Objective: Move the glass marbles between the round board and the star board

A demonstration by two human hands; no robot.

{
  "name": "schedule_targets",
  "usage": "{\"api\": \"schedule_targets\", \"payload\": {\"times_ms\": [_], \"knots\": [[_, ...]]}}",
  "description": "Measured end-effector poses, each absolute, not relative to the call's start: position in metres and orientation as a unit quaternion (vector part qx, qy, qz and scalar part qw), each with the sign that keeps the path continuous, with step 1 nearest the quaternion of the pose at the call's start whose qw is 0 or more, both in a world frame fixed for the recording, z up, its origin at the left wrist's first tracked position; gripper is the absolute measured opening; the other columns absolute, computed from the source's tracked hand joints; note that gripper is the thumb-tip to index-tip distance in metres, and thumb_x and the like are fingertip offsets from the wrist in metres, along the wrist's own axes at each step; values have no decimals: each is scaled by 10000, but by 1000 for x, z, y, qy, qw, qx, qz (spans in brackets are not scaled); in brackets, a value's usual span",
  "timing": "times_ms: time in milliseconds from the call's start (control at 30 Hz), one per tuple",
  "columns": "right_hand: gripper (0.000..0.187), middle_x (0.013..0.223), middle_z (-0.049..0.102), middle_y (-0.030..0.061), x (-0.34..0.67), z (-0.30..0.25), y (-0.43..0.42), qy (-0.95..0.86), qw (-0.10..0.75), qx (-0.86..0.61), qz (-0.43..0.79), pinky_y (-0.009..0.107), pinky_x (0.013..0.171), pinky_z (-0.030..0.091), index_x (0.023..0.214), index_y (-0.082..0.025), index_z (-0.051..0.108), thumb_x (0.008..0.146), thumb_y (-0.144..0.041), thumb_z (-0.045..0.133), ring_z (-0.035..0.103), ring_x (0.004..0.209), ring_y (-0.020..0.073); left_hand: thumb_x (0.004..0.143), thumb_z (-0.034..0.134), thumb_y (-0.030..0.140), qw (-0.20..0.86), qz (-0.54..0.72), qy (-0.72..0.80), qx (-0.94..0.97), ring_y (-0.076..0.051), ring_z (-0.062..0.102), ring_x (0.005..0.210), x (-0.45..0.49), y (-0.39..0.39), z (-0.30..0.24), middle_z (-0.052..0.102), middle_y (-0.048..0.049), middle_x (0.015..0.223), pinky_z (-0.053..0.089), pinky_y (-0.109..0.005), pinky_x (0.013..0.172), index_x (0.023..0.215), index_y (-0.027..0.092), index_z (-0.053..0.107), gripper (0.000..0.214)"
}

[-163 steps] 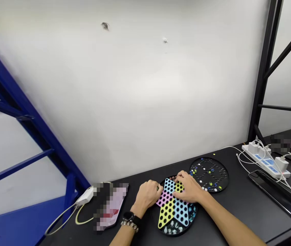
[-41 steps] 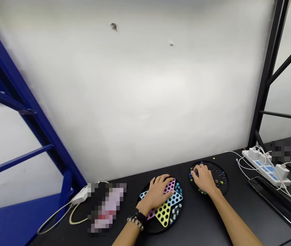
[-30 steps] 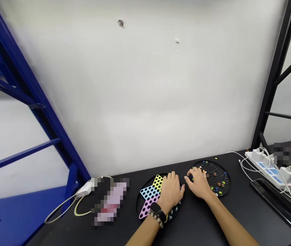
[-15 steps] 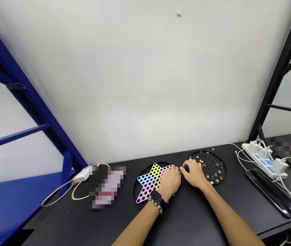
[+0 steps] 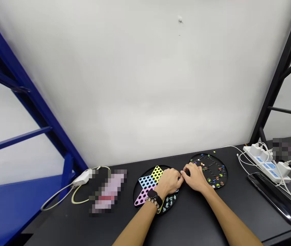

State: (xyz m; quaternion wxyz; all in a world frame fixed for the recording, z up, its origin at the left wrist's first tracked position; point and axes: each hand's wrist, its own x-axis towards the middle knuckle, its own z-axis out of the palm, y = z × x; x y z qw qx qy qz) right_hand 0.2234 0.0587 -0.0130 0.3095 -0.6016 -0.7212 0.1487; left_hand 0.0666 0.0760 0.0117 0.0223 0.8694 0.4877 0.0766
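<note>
A round black tray with a star-shaped board [image 5: 149, 184] in yellow, blue and pink, full of holes, lies on the black desk [image 5: 201, 218]. Glass marbles [image 5: 169, 201] sit in the tray's rim. My left hand [image 5: 169, 181], with a watch and bead bracelet at the wrist, rests curled on the board's right side. My right hand [image 5: 193, 177] lies beside it, fingers curled and pinched toward the left hand, between the two boards. What the fingers hold is hidden. A second round black board [image 5: 213, 166] with coloured marbles lies to the right.
A white power strip [image 5: 265, 164] with plugs and white cables sits at the right, a dark flat device [image 5: 275, 198] in front of it. A white charger [image 5: 82, 177] with a yellowish cable lies left. A blue metal frame stands left, a black frame right, a white wall behind.
My right hand left the right-hand black board and came beside my left hand. The star board has been turned round on its tray. The camera view shifted slightly.
</note>
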Motion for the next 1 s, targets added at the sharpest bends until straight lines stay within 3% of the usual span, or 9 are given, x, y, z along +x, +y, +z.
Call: {"api": "schedule_targets", "payload": {"times_ms": [233,433,533,633,733,800,1000], "knots": [[363,728,597,6,224,-5,63,-645,419,-612,181,291,692,356,658,-224,508,930,-456,447,542,717,171,980,320,358,46,121,512,849,-191,637,670,61,81,12,696,-89,666,393,-303,675,618,174,679,542],[456,578,512,-20,222,-3,68,-592,492,-584,259,269,589,332,613,-216,536,909,-551,442,468,585,146,934,409,381,79,166,504,844,-136,495,505,59,87,16,556,-17,500,333,-277,584,490,185,554,506],[490,552,501,-20,216,0,68,-534,527,-550,367,247,524,324,599,-200,558,854,-613,496,442,528,122,993,235,378,89,201,524,823,-115,420,468,60,92,25,488,6,465,305,-265,545,491,180,518,610],[544,565,544,-10,211,3,65,-420,473,-478,610,210,403,235,689,-187,586,846,-688,444,387,408,86,1015,64,367,83,233,537,807,-119,435,503,70,92,40,517,-6,515,308,-259,551,562,166,553,696],[579,527,553,5,206,1,62,-314,414,-374,768,181,343,193,724,-186,572,882,-696,348,394,357,85,1006,239,459,78,236,507,826,-136,515,581,89,83,53,629,-13,630,338,-258,588,661,176,626,591],[542,464,502,-11,203,-4,61,-250,450,-353,781,167,322,194,674,-194,534,903,-648,346,378,337,78,981,357,446,50,205,467,858,-165,579,672,100,75,57,702,-32,752,373,-281,663,747,195,672,466],[353,393,378,-74,203,-7,66,-174,507,-324,779,157,299,105,617,-201,470,897,-415,445,236,275,43,987,382,402,51,148,421,894,-217,604,904,88,59,62,730,-26,971,414,-343,829,1054,266,661,318]]}}
